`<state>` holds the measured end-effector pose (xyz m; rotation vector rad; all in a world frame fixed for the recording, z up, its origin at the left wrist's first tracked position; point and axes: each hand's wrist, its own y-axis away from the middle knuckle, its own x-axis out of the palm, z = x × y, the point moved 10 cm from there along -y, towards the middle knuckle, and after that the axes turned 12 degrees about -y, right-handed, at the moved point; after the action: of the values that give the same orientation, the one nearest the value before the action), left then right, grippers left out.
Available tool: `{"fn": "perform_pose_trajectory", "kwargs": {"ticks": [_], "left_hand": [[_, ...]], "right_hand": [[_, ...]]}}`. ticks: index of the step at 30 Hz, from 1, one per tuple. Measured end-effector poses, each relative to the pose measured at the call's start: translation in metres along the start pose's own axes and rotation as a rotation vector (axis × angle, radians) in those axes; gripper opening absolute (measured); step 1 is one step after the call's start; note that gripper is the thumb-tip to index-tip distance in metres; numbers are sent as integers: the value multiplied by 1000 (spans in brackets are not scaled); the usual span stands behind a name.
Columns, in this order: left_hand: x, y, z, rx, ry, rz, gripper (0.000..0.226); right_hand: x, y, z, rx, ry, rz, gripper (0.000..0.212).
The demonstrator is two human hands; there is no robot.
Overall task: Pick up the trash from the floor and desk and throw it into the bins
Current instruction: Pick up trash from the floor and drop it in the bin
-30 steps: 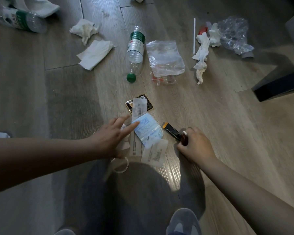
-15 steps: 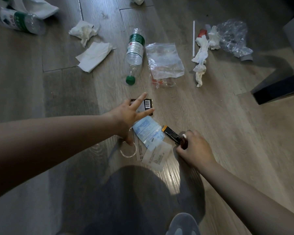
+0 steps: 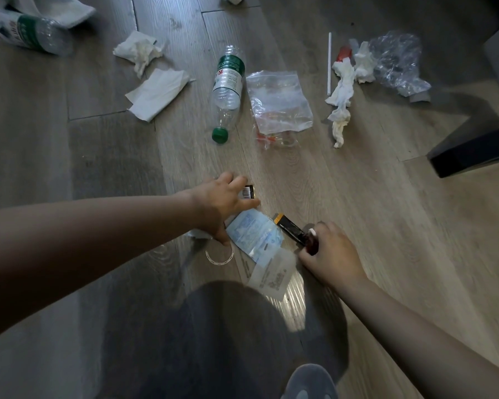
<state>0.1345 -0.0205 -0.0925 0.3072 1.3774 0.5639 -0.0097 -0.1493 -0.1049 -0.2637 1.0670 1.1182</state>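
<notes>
On the wood floor in front of me lies a small pile of trash. My left hand [image 3: 219, 207] reaches over it, fingers curled round a small black packet with a barcode [image 3: 248, 192]; the thumb rests by a blue-and-white packet [image 3: 251, 233]. My right hand [image 3: 330, 254] grips the dark red end of a black wrapper with a yellow tip [image 3: 288, 226]. A white receipt [image 3: 272, 276] and a thin white ring [image 3: 219, 257] lie beside the pile.
Farther off lie a green-capped bottle [image 3: 228, 87], a clear zip bag [image 3: 278, 102], tissues [image 3: 140, 48], a napkin [image 3: 156, 93], a twisted tissue [image 3: 342, 99], a straw [image 3: 329, 64], crumpled plastic [image 3: 395, 61] and another bottle [image 3: 29, 33]. A black furniture leg [image 3: 473, 151] stands right.
My left hand has moved forward from the papers to the black packet, and its spread fingers have curled round it. My right hand has kept its grip on the wrapper.
</notes>
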Motion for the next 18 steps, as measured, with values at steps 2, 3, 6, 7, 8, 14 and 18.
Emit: {"fn": "perform_pose_trajectory", "kwargs": {"ticks": [2,3,6,7,8,14,18], "left_hand": [[-2,-1,-1,-7,40,12,110],[-1,-1,0,-17,68,35,113],[-2,2,5,-82,244,89,119],[-4,4,8,-117,330,80,119],[-7,6,10,-149,398,60,118],[4,42,20,-268,317,-30,122],[39,67,23,-448,391,58,109]], "right_hand": [[0,1,0,-1,3,2,28],[0,1,0,-1,5,3,28],[-1,1,3,-5,4,10,27],[-1,2,3,-3,-2,12,27],[-1,2,2,1,-12,11,28],[-5,6,-4,53,-39,-31,35],[-5,7,-4,69,-38,-43,37]]}}
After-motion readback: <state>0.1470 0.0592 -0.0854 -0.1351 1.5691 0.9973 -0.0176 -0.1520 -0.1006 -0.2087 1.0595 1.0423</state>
